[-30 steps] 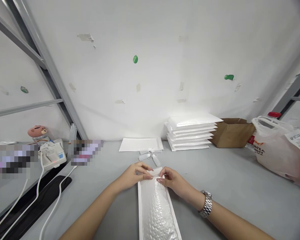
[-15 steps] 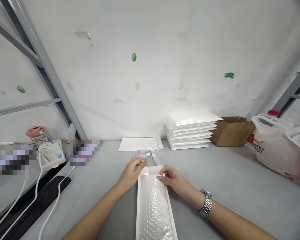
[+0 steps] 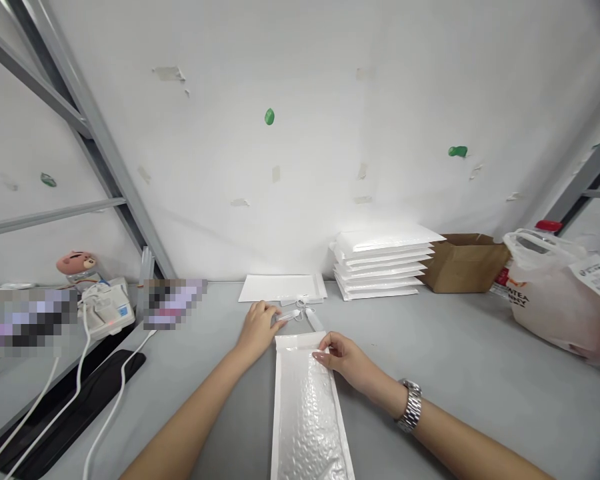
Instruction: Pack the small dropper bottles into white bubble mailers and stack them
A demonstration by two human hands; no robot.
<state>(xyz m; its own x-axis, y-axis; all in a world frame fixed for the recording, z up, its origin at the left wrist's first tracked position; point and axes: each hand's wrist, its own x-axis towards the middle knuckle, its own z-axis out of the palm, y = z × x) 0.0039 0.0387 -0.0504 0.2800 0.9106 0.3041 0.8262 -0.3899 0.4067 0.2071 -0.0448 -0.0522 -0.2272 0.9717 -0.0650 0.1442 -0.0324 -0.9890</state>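
A white bubble mailer (image 3: pixel 307 407) lies lengthwise on the grey table, its flap end pointing to the wall. My right hand (image 3: pixel 339 353) pinches the mailer's upper right edge between thumb and fingers. Beyond the flap, a small bundle of clear and white strips (image 3: pixel 303 312) rests on the table. My left hand (image 3: pixel 261 327) is at the left end of this bundle, thumb and fingers closed around one of the strips. Flat against the foot of the wall is a white envelope (image 3: pixel 277 288), just behind the bundle.
A stack of white mailers (image 3: pixel 380 263) stands at the back, right of centre, beside a brown cardboard box (image 3: pixel 465 263). Farther right sits a plastic bag (image 3: pixel 560 300). White cables (image 3: pixel 123 387), a black case (image 3: pixel 80 407) and a power strip (image 3: pixel 107 310) are on the left.
My left hand has left the mailer's flap and moved up and left to the strips. My right hand has stayed at the mailer's edge. The view has shifted slightly.
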